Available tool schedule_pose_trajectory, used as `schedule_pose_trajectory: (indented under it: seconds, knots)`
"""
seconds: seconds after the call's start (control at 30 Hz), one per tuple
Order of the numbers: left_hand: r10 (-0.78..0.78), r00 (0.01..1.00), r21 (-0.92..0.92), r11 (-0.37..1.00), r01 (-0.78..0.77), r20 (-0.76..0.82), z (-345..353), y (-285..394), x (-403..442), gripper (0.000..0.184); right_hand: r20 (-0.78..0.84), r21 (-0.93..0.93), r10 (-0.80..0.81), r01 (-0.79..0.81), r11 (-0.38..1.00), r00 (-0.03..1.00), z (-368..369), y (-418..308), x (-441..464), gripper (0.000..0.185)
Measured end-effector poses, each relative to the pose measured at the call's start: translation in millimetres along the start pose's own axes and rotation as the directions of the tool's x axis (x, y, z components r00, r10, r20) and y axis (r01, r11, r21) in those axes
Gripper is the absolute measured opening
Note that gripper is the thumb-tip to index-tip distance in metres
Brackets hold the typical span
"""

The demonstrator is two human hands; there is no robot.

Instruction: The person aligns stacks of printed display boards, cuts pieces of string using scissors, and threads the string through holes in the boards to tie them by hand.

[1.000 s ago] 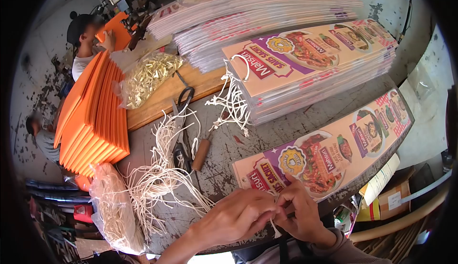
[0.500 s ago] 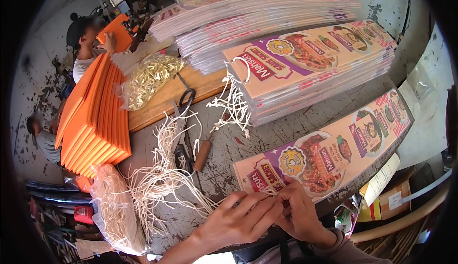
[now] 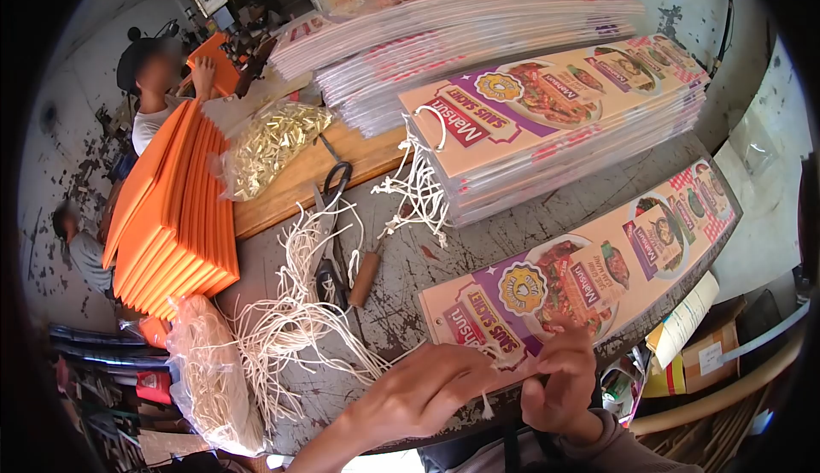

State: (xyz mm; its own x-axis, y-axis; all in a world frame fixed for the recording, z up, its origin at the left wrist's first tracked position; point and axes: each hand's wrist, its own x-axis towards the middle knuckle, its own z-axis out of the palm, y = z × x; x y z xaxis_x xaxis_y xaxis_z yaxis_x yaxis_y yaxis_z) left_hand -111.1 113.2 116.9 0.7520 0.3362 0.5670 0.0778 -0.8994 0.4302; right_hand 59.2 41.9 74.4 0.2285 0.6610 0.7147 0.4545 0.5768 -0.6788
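My left hand (image 3: 431,387) is closed at the near edge of a printed food-sachet card (image 3: 581,289), its fingers pinching a white string (image 3: 488,406) whose short frayed end hangs below them. A loop of the string (image 3: 506,355) lies over the card's lower left corner, by a small punched hole. Just to the right, my right hand (image 3: 559,383) is raised over the card's near edge, thumb and bent fingers apart; its fingertips are blurred and nothing shows in them. The card lies flat on the scratched grey table (image 3: 410,281).
Loose white strings (image 3: 303,328) spread left of my hands, beside scissors (image 3: 329,276) and a wooden-handled awl (image 3: 365,279). Beyond are stacked printed cards (image 3: 555,131), brass-coloured pieces in a bag (image 3: 273,144) and orange folded sheets (image 3: 175,225). A co-worker (image 3: 154,80) handles an orange sheet at back left.
My hands have drawn apart: the right moved to the right and its fingers loosened, while the string's loop and end came into view. The co-worker's head and hand have shifted.
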Motion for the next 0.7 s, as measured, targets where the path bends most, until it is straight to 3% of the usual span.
schedule_pose_trajectory:
  seconds: [0.03,0.1,0.17,0.27,0.4,0.47,0.5,0.57,0.6,0.7]
  knots:
    - [0.021,1.0,0.031,0.999,-0.021,-0.004,0.6,-2.3,-1.0,0.038,0.001,0.001,-0.002,0.002,1.0,1.0,-0.7,-1.9,1.5,0.027]
    - [0.042,0.999,0.062,0.997,-0.042,-0.005,4.0,-5.1,-3.7,0.038,0.168,-0.111,-0.043,0.063,0.992,0.985,-1.7,-3.6,4.8,0.026]
    - [0.111,0.991,0.189,0.977,-0.096,-0.071,10.1,-4.0,-7.0,0.039,0.162,-0.128,-0.027,0.049,0.991,0.986,1.4,0.1,4.6,0.024]
    - [0.188,0.972,0.202,0.967,-0.158,-0.141,11.9,-1.9,-6.0,0.041,0.155,-0.142,-0.014,0.036,0.989,0.988,5.5,2.4,4.8,0.023]
    - [0.294,0.95,0.241,0.934,-0.263,-0.104,5.5,-8.1,-3.4,0.038,0.182,-0.15,0.001,0.026,0.988,0.983,5.1,2.3,4.2,0.024]
    - [0.42,0.904,0.286,0.878,-0.383,-0.08,4.9,-11.0,-2.1,0.026,0.196,-0.147,0.005,0.025,0.989,0.981,4.1,1.0,6.2,0.024]
    - [0.42,0.904,0.286,0.878,-0.383,-0.08,5.7,-8.4,-6.0,0.026,0.211,-0.145,0.009,0.023,0.989,0.977,3.8,0.6,7.0,0.025]
    - [0.13,0.991,0.159,0.979,-0.129,0.0,8.4,-0.8,-16.2,0.031,0.215,-0.133,0.025,0.004,0.991,0.976,4.7,1.1,6.1,0.022]
    - [0.131,0.991,0.158,0.979,-0.13,-0.001,9.3,-2.5,-15.1,0.031,0.22,-0.122,0.041,-0.014,0.992,0.975,5.2,1.8,5.8,0.019]
    - [0.365,0.93,0.285,0.897,-0.338,-0.044,17.1,-9.4,-19.7,0.018,0.186,-0.101,0.064,-0.045,0.994,0.98,6.0,3.3,5.4,0.025]
